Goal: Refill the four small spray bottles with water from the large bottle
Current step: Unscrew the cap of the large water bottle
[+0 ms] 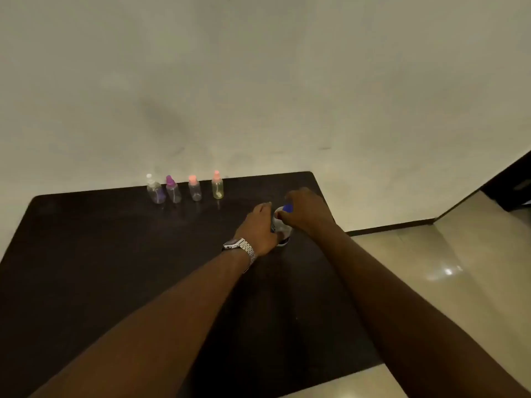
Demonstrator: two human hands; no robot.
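Four small clear spray bottles stand in a row at the far edge of the dark table (pixel 86 254): one with a white cap (pixel 155 191), one with a purple cap (pixel 173 191), and two with pink caps (pixel 195 189) (pixel 217 186). The large bottle (pixel 283 229) stands upright near the table's right side, with a blue cap (pixel 287 208). My left hand (pixel 258 228), watch on the wrist, grips the bottle's body. My right hand (pixel 307 211) holds the blue cap from above. Most of the large bottle is hidden by my hands.
A plain wall rises right behind the table. The table's right edge runs close to the large bottle, with a glossy tiled floor (pixel 431 282) beyond it. A dark doorway (pixel 511 185) is at the far right.
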